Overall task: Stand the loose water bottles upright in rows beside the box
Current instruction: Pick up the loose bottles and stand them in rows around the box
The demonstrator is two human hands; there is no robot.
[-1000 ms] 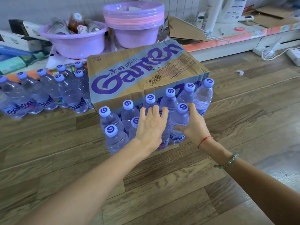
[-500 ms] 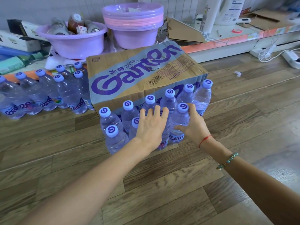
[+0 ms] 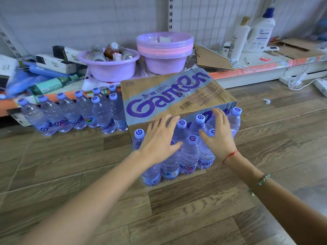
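Scene evenly lit by soft, diffuse daylight-like light; source direction cannot be told. Shadows faint, seen only under forearms on wood floor [image 3: 265, 138]. Mild sheen noted on floor planks at lower right. Small glare spots seen on bottle caps [image 3: 192, 138] and purple basins [image 3: 164, 45]. Slight motion blur on left hand [image 3: 159, 140] and right hand [image 3: 218, 137]. Strong wide-angle bending at edges: shelf uprights and wall lines curved. Far corners soft.

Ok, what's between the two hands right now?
In the head view, upright water bottles: one capped bottle stands in the gap between the left hand and right hand, with more capped bottles behind it against the Ganten box.
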